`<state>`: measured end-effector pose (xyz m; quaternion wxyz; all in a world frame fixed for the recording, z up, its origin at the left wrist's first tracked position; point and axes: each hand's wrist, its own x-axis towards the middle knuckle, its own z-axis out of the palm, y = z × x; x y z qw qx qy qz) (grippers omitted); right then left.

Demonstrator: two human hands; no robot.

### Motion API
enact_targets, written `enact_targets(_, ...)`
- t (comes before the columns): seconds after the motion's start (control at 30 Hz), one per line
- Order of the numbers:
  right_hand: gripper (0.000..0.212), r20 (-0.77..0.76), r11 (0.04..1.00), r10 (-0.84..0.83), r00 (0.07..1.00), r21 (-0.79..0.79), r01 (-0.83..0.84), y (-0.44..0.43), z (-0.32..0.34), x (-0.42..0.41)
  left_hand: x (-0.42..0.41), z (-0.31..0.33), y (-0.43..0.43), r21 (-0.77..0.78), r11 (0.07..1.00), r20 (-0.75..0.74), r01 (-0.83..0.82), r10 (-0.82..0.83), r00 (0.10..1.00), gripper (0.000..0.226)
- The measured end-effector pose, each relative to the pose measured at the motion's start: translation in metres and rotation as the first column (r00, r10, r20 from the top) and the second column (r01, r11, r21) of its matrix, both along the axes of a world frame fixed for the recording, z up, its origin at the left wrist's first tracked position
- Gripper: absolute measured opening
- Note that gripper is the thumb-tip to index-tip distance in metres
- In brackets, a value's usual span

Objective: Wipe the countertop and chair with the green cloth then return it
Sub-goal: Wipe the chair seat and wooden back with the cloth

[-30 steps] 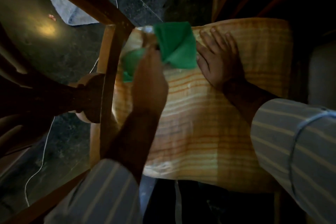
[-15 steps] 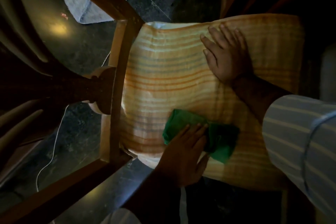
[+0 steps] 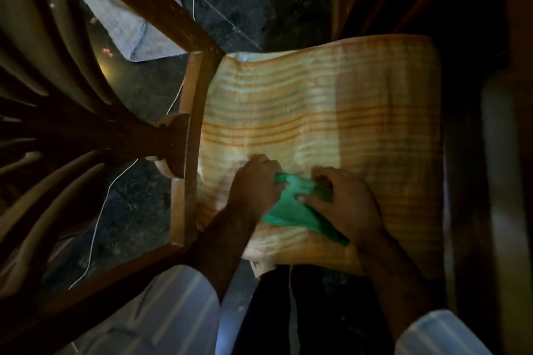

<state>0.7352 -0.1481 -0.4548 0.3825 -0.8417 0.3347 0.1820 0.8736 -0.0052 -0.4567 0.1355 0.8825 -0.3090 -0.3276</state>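
1. 2 hands on the green cloth (image 3: 291, 210), which lies bunched on the near part of the chair's (image 3: 190, 112) striped cushion (image 3: 331, 112).
2. Left hand (image 3: 256, 181): grip clenched on the cloth's left end, fingers curled over it. Right hand (image 3: 346, 202): fingers and thumb pinched on the cloth's right part.
3. Hidden/unclear: part of the cloth sits under both hands; hands are motion-blurred; forearms run out the bottom edge; striped sleeves (image 3: 178, 314) cut off.
4. Right side of frame is too dark to read.
5. Surface: cushion w/ orange and pale stripes, wrinkled, on a wooden chair frame.
6. Room: dim; dark mottled floor (image 3: 239, 0), thin white cord (image 3: 98, 219) trailing over it, pale blue towel (image 3: 127, 23) lying upper left behind a chair rail.
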Motion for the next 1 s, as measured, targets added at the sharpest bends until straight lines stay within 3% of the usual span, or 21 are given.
enact_targets(0.07,0.066,-0.072,0.997,-0.027,0.997,0.064,0.031,-0.005,0.003,0.000,0.003,0.004,0.004,-0.065,0.990,-0.108,-0.121,0.114,0.988,0.023)
enact_targets(0.17,0.058,-0.170,0.979,-0.034,0.985,0.193,0.067,-0.019,0.003,0.006,0.005,0.018,0.014,-0.180,0.938,-0.233,-0.297,0.253,0.939,0.021)
enact_targets(0.27,0.052,-0.176,0.929,-0.119,0.977,0.328,0.172,-0.026,0.007,0.014,0.004,0.037,0.032,-0.192,0.893,-0.204,-0.408,0.370,0.906,0.017)
enact_targets(0.37,0.048,-0.100,0.748,-0.377,0.921,0.553,0.367,-0.019,0.017,0.027,0.004,0.060,0.048,-0.232,0.820,-0.100,-0.523,0.515,0.851,0.015)
enact_targets(0.47,0.047,-0.082,0.527,-0.555,0.828,0.734,0.427,-0.011,0.047,0.050,0.012,0.099,0.055,-0.335,0.723,0.021,-0.605,0.647,0.762,0.017)
enact_targets(0.6,0.037,-0.017,0.373,-0.637,0.771,0.868,0.328,0.001,0.098,0.082,0.034,0.181,0.052,-0.477,0.677,0.123,-0.560,0.683,0.720,0.024)
enact_targets(0.77,0.039,0.008,0.140,-0.723,0.691,0.981,0.136,0.028,0.176,0.135,0.071,0.309,0.061,-0.524,0.745,0.276,-0.413,0.607,0.745,0.024)
enact_targets(0.83,0.039,0.012,0.120,-0.763,0.647,0.985,0.123,0.048,0.202,0.157,0.088,0.352,0.069,-0.491,0.831,0.472,-0.260,0.505,0.722,0.026)
enact_targets(0.9,0.030,0.039,0.160,-0.785,0.619,0.977,0.142,0.071,0.223,0.178,0.106,0.383,0.076,-0.424,0.892,0.612,-0.158,0.411,0.676,0.031)
enact_targets(0.97,0.031,0.108,0.307,-0.793,0.599,0.921,0.240,0.092,0.237,0.196,0.122,0.402,0.079,-0.345,0.932,0.649,-0.115,0.325,0.688,0.032)
enact_targets(1.0,0.038,0.220,0.478,-0.775,0.592,0.817,0.322,0.101,0.242,0.203,0.130,0.407,0.079,-0.296,0.950,0.654,-0.100,0.278,0.704,0.032)
